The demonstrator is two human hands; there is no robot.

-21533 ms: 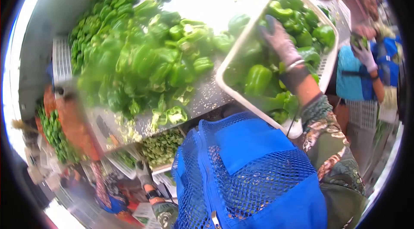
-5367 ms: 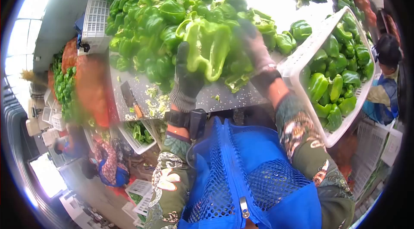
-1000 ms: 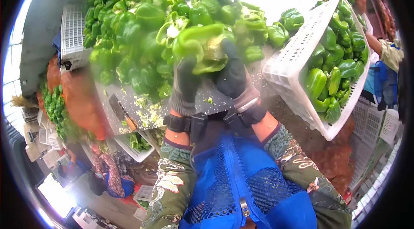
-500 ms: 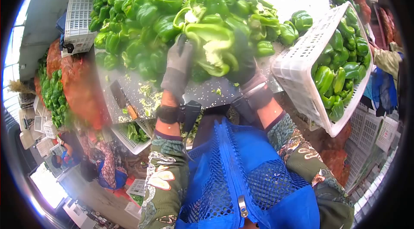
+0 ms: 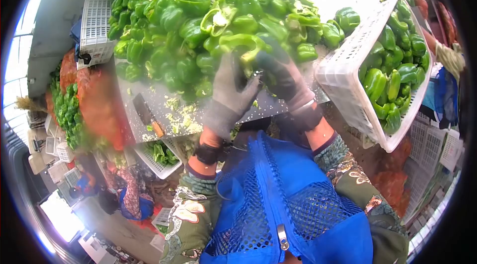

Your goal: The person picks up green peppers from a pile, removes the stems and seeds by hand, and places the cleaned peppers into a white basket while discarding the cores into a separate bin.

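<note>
Your left gray-gloved hand (image 5: 232, 92) and right gray-gloved hand (image 5: 287, 79) both keep a closed grip on a cut green bell pepper (image 5: 243, 43), near the gray metal bench's (image 5: 191, 108) front edge. Wooden-handled knife (image 5: 147, 114): front left corner. White plastic crate (image 5: 343, 73): tilted, right.

Two hands in grey knit gloves with darker fingers work close together before the body: the left hand (image 5: 230, 94) points its fingers forward, thumb angled toward the right hand (image 5: 285, 77), whose fingers curl inward, slightly blurred. A black band (image 5: 206, 153) circles the left wrist. Both forearms, in olive, floral-patterned sleeves (image 5: 191, 214), reach forward, converging.
</note>
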